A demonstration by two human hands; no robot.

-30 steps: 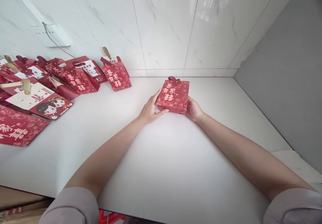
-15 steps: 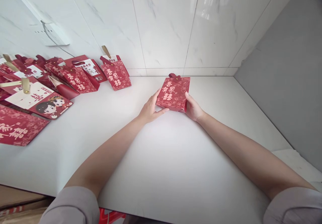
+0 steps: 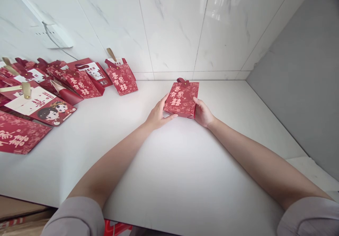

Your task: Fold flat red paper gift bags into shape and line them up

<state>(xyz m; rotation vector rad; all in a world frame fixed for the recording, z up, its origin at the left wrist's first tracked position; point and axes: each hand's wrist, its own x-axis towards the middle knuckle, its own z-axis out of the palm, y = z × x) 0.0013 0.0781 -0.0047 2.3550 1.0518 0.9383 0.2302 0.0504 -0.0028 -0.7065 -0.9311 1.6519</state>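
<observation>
The red gift box [image 3: 181, 96] sits on the counter [image 3: 169, 165] near the back wall and looks fully folded, its top tab closed. The left hand [image 3: 159, 115] and right hand [image 3: 203, 114] clasp its sides, fingers pressed against it. Other red boxes [image 3: 79, 82] lie heaped at far left.

Bare forearms, left sleeve [image 3: 76, 216], right sleeve [image 3: 308, 216], both pale greyish-mauve
</observation>
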